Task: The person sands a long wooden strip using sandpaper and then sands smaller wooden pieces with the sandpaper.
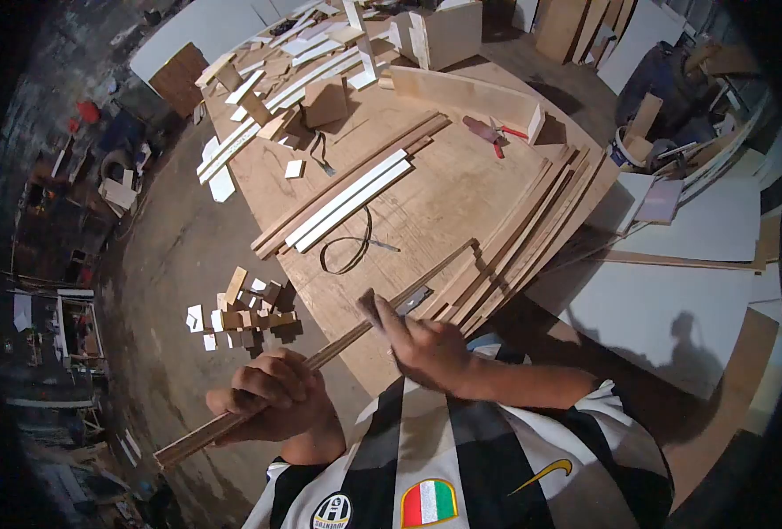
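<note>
A long thin wooden strip runs slantwise in front of me, its near end out past the table edge at lower left. My left hand is closed around it near that end. Farther up the strip, my right hand pinches a small dark folded piece, apparently sandpaper, against the wood. Just beyond the right fingers, a dark, flat tool lies on the table, partly hidden. Several loose wooden strips are bunched to the right of my hands.
The wooden table holds white strips, a black looped strap, red-handled pliers and wooden offcuts at the far end. Small blocks are heaped on the floor at left. White panels lie to the right.
</note>
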Demonstrator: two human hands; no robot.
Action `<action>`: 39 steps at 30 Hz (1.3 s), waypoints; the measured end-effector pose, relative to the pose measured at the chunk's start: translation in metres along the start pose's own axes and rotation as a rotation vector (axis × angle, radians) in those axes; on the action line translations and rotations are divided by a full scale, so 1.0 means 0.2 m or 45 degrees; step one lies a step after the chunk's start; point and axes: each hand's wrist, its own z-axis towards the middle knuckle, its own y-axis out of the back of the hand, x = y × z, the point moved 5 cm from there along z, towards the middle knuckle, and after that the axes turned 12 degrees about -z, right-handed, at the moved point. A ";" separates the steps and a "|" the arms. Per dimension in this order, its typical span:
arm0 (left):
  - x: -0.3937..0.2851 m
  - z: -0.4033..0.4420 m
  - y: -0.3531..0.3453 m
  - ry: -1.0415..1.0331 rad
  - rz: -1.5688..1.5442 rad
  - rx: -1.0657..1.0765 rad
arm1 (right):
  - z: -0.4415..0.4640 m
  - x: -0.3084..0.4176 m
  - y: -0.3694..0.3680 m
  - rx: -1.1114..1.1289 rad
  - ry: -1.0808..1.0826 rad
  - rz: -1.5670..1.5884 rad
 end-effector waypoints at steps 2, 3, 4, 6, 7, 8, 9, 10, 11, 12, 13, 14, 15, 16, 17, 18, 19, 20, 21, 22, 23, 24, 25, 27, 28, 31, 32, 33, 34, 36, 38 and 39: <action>-0.01 0.00 0.01 -0.013 -0.017 -0.009 | -0.01 -0.08 -0.10 0.122 -0.132 -0.002; -0.01 -0.01 0.01 -0.008 -0.010 -0.022 | -0.01 -0.07 -0.10 0.124 -0.128 -0.005; -0.01 -0.01 0.01 0.002 -0.005 -0.033 | -0.02 -0.07 -0.11 0.207 -0.186 0.043; -0.01 -0.02 0.00 -0.010 0.013 -0.016 | 0.00 0.01 -0.02 0.247 -0.137 0.090; -0.01 -0.02 -0.02 -0.025 0.038 -0.003 | 0.02 0.02 0.02 0.250 -0.143 0.088; 0.00 -0.02 -0.02 -0.024 0.034 -0.002 | 0.03 0.05 0.07 0.155 -0.090 0.107; 0.00 -0.02 -0.02 -0.026 0.023 -0.027 | 0.04 0.07 0.09 0.060 -0.037 0.126; -0.01 -0.02 -0.02 -0.030 0.011 -0.053 | 0.04 0.01 0.04 0.129 -0.109 0.143; -0.01 -0.02 -0.01 -0.033 0.009 -0.055 | 0.03 -0.02 -0.01 0.129 -0.106 0.139; -0.02 -0.03 0.00 -0.016 0.014 -0.059 | 0.05 -0.06 -0.05 0.231 -0.208 0.124; -0.02 -0.04 0.00 0.002 0.018 -0.062 | 0.06 -0.08 -0.06 0.332 -0.312 0.109; -0.02 -0.04 0.00 -0.003 0.014 -0.062 | 0.05 -0.04 -0.04 0.383 -0.243 0.088; -0.02 -0.04 -0.01 -0.017 0.026 -0.065 | 0.03 0.00 -0.01 0.386 -0.247 0.088; -0.02 -0.05 -0.01 -0.031 0.036 -0.067 | 0.03 0.05 0.06 0.285 -0.139 0.075; -0.02 -0.05 -0.01 -0.029 0.030 -0.066 | 0.04 0.08 0.11 0.180 -0.029 0.059; -0.02 -0.05 0.00 -0.008 -0.009 -0.064 | 0.05 0.05 0.09 0.208 -0.089 0.127; -0.02 -0.06 0.01 0.012 -0.045 -0.065 | 0.06 0.01 0.04 0.208 -0.091 0.126; -0.03 -0.07 0.02 0.005 -0.047 -0.066 | 0.05 -0.06 -0.05 0.323 -0.197 0.122; -0.03 -0.07 0.02 0.010 -0.027 -0.054 | 0.06 -0.09 -0.07 0.437 -0.304 0.118; -0.03 -0.07 0.01 0.013 -0.017 -0.045 | 0.05 -0.06 -0.06 0.551 -0.307 0.139; -0.03 -0.07 0.01 0.016 -0.007 -0.036 | 0.05 -0.01 0.00 0.548 -0.306 0.139; -0.03 -0.08 -0.01 0.009 0.018 -0.033 | 0.07 0.07 0.11 0.377 -0.166 0.214; -0.03 -0.09 -0.02 0.001 0.040 -0.029 | 0.07 0.13 0.20 0.202 -0.028 0.284; -0.03 -0.08 -0.01 0.024 0.015 -0.041 | 0.09 0.09 0.15 0.227 -0.011 0.314; -0.03 -0.08 0.00 0.025 0.006 -0.049 | 0.07 0.02 0.02 0.340 -0.125 0.257; -0.04 -0.09 0.00 0.006 -0.039 -0.016 | 0.05 -0.05 -0.03 0.432 -0.185 0.168; -0.04 -0.09 -0.02 0.008 -0.034 -0.017 | 0.07 0.03 0.08 0.328 -0.083 0.167; -0.04 -0.08 -0.04 0.007 -0.011 -0.038 | 0.07 0.11 0.17 0.229 0.014 0.167; -0.03 -0.08 -0.06 -0.002 0.008 -0.056 | 0.06 0.14 0.19 0.167 0.035 0.202; -0.04 -0.09 0.00 0.010 -0.018 -0.066 | 0.04 0.07 0.07 0.235 -0.059 0.151; -0.04 -0.09 0.02 0.013 -0.042 -0.084 | 0.01 -0.07 -0.12 0.371 -0.271 0.136; -0.04 -0.09 0.01 -0.003 -0.053 -0.070 | 0.01 -0.05 -0.10 0.370 -0.269 0.134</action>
